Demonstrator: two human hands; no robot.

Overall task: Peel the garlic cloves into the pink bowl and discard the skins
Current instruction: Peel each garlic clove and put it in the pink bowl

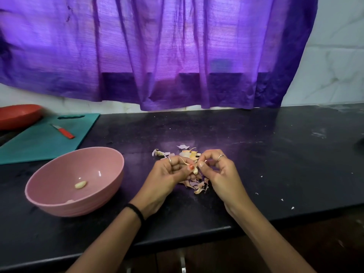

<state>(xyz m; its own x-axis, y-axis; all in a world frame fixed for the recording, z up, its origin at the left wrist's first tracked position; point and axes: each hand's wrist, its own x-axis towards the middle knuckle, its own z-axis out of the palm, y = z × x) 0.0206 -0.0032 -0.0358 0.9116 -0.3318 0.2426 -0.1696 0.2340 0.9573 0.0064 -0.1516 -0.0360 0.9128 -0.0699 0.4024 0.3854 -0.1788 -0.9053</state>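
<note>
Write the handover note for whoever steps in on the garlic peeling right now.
Left hand: grips a partly peeled garlic clove above the counter.
Right hand: fingers curled, pinching at the clove's skin.
Pink bowl: to the left, holds one peeled clove.
Loose skins: heaped on the black counter under and behind the hands.
Done: one clove peeled.
Left: finish this clove, drop it in the bowl, discard the skins. No further unpeeled cloves can be made out.

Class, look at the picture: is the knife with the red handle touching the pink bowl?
Apart. The head view shows the knife lying on the teal cutting board, with bare board between it and the pink bowl.
</note>
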